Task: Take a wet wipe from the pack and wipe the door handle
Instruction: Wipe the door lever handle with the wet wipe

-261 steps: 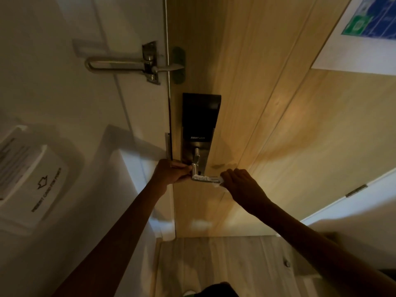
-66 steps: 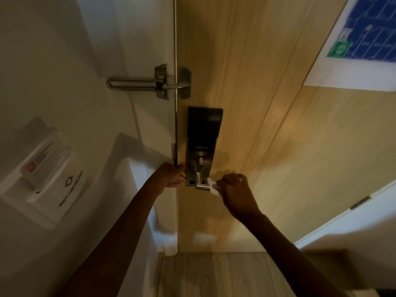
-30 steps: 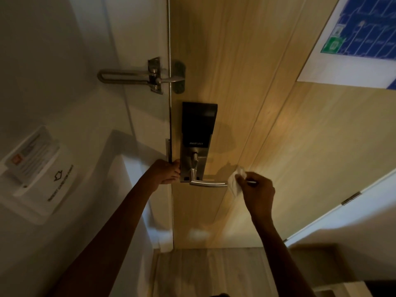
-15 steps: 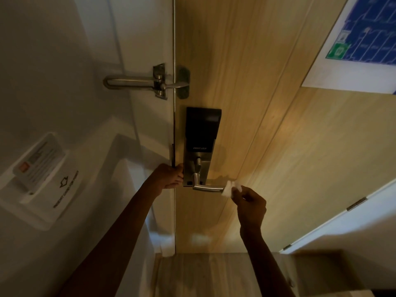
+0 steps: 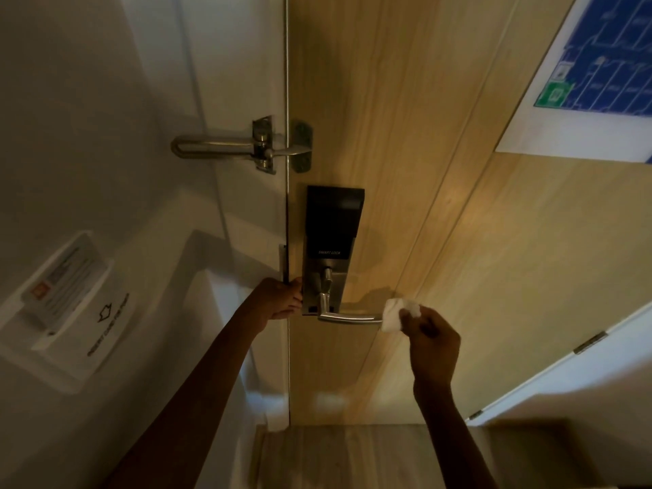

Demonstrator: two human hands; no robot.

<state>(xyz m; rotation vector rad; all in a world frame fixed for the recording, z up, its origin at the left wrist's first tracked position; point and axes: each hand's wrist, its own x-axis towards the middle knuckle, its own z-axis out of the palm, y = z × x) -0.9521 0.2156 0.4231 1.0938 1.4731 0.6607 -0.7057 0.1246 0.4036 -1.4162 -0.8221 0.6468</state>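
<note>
A silver lever door handle (image 5: pixel 349 317) juts right from a black smart lock plate (image 5: pixel 331 224) on the wooden door (image 5: pixel 441 213). My right hand (image 5: pixel 432 342) pinches a crumpled white wet wipe (image 5: pixel 397 314), which touches the free end of the handle. My left hand (image 5: pixel 280 300) grips the door's edge just left of the lock plate, fingers curled around it. No wipe pack is in view.
A metal swing-bar door guard (image 5: pixel 247 146) bridges the frame and door above the lock. A white key-card holder (image 5: pixel 70 305) hangs on the left wall. A blue evacuation plan (image 5: pixel 599 75) is posted at upper right. Wood-pattern floor (image 5: pixel 352 457) lies below.
My right hand slid the wipe from the handle's base out to its free end over the last two seconds. My left hand has stayed on the door's edge.
</note>
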